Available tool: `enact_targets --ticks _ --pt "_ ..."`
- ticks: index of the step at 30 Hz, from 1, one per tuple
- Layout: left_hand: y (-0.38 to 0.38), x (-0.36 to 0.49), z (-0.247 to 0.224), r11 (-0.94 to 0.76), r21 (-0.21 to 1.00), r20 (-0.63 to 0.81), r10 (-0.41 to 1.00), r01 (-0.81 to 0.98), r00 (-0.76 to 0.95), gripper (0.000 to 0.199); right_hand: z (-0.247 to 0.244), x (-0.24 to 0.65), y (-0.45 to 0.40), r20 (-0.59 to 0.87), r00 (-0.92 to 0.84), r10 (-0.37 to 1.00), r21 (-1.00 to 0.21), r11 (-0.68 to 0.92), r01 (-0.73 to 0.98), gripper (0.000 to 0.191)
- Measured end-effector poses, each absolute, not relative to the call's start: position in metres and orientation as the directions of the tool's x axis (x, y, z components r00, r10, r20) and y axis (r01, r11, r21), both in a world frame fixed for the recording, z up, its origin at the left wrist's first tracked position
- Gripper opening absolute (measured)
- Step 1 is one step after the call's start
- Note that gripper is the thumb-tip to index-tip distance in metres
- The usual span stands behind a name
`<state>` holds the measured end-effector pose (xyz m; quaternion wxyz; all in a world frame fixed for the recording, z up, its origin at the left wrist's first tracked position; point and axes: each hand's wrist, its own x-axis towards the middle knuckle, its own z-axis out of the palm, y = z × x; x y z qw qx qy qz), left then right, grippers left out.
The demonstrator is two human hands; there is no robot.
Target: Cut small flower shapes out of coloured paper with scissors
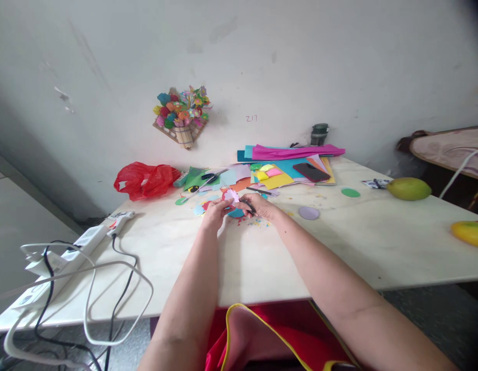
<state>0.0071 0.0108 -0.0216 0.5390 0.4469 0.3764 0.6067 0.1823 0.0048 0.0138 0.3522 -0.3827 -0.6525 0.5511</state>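
Observation:
My left hand (217, 212) is closed on a small pink paper piece (232, 197) with a scalloped edge, held just above the table. Close beside it on the right, my right hand (259, 205) grips dark-handled scissors (248, 206), their blades near the paper and partly hidden. Red paper shows behind the pink piece. Under the hands lie a blue paper piece (236, 212) and tiny coloured scraps (256, 222). A lilac paper circle (309, 213) rests to the right of my right hand.
Behind the hands are coloured sheets (277, 180), a phone (311, 172) and another pair of scissors (210, 176). A red plastic bag (146, 180) sits at the back left; power strips (74, 257) and cables lie left. A mango (409, 189) is at the right.

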Motion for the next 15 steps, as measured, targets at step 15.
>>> enact_targets --ticks 15 --pt "0.0101 0.0059 -0.0207 -0.128 0.935 0.118 0.992 -0.332 -0.048 0.026 0.0110 0.1816 0.0076 0.053 -0.469 0.882 -0.991 0.104 0.084 0.026"
